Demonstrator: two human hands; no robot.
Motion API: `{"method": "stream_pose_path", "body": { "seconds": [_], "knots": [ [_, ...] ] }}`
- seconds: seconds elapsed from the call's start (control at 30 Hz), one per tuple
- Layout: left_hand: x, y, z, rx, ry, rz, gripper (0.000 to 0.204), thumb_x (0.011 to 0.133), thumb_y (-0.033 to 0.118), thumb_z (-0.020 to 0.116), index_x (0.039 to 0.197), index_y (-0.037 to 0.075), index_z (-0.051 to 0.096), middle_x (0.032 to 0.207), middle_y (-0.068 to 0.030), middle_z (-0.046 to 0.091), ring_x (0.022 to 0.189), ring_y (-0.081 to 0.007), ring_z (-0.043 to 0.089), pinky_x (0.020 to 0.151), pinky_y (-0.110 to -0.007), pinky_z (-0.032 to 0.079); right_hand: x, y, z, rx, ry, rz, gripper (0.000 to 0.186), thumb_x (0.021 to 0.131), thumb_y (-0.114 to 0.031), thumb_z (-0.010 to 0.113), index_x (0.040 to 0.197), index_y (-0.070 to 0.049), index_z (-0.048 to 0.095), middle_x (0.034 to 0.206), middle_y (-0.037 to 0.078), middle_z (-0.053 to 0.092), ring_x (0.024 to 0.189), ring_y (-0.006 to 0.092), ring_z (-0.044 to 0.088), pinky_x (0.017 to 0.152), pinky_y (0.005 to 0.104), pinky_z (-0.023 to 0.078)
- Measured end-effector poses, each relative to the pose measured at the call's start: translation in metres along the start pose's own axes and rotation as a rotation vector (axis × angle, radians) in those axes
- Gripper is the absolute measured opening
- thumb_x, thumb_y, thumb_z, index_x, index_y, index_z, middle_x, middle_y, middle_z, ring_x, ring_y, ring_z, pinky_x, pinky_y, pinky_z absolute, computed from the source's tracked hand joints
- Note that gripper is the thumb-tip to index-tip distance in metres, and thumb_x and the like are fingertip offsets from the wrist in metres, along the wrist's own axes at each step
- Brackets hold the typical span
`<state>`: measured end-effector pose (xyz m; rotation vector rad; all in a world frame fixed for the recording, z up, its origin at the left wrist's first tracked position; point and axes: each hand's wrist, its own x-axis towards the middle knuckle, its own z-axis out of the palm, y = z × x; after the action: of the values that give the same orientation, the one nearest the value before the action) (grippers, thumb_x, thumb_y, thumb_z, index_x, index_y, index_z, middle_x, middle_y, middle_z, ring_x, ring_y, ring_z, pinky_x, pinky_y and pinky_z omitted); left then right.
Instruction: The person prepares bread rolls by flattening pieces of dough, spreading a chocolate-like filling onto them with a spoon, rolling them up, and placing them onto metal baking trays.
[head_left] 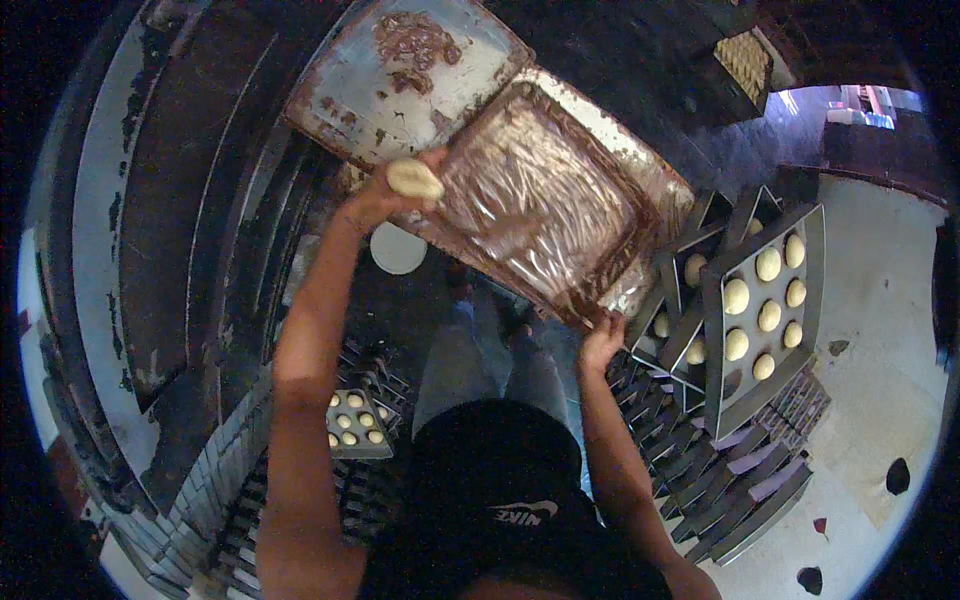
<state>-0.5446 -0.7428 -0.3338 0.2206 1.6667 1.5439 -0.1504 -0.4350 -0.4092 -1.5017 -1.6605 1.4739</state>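
My left hand (378, 198) is closed around a pale, flattened dough piece (415, 179), its fingertips reaching the left edge of a shallow tray. That rectangular tray (540, 190) has a glossy brown, wrinkled surface with pale streaks; whether this is film or a coating I cannot tell. At the tray's near right corner, my right hand (602, 343) grips the rim, with part of its fingers hidden. Beneath and behind the tray lies a worn metal sheet (665, 185). Another metal sheet (340, 105), smeared with brown paste (415, 45), adjoins it at the far left.
On the right, dark baking trays (715, 370) with round dough balls (769, 316) lean over a stack of metal racks (740, 480). A smaller tray of dough balls (352, 422) sits lower left. A white round lid or bucket top (398, 247) is below my left hand.
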Motion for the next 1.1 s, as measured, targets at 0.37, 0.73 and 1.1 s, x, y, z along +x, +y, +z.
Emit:
{"method": "stream_pose_path", "body": {
  "seconds": [0.37, 0.73, 1.1],
  "knots": [
    [-0.118, -0.057, 0.112, 0.245, 0.551, 0.171, 0.047, 0.072, 0.002, 0.090, 0.112, 0.006, 0.065, 0.106, -0.0031, 0.069, 0.098, -0.0145, 0.065, 0.089, -0.032, 0.056, -0.008, -0.145, 0.024, -0.563, -0.471, -0.696, 0.022, 0.098, -0.006, 0.063, 0.117, -0.003, 0.074, 0.091, 0.013, 0.065, 0.083, 0.0251, 0.066, 0.074, 0.0358, 0.052],
    [-0.094, -0.113, 0.210, -0.265, 0.291, 0.171, 0.044, 0.071, -0.003, 0.089, 0.110, 0.004, 0.069, 0.153, -0.0158, 0.048, 0.138, -0.0273, 0.054, 0.112, -0.040, 0.047, 0.023, -0.153, 0.131, -0.900, -0.929, -0.959, 0.033, 0.078, -0.003, 0.068, 0.109, -0.008, 0.075, 0.099, 0.018, 0.069, 0.086, 0.0391, 0.070, 0.076, 0.0477, 0.059],
    [-0.096, -0.100, 0.198, -0.437, 0.239, 0.018, 0.045, 0.071, -0.007, 0.087, 0.110, 0.002, 0.068, 0.142, -0.0147, 0.058, 0.133, -0.0244, 0.058, 0.105, -0.035, 0.051, 0.004, -0.151, 0.120, -0.475, -1.015, -0.510, 0.017, 0.092, -0.002, 0.068, 0.108, -0.003, 0.074, 0.096, 0.015, 0.071, 0.084, 0.0298, 0.070, 0.076, 0.0368, 0.054]
  ]
}}
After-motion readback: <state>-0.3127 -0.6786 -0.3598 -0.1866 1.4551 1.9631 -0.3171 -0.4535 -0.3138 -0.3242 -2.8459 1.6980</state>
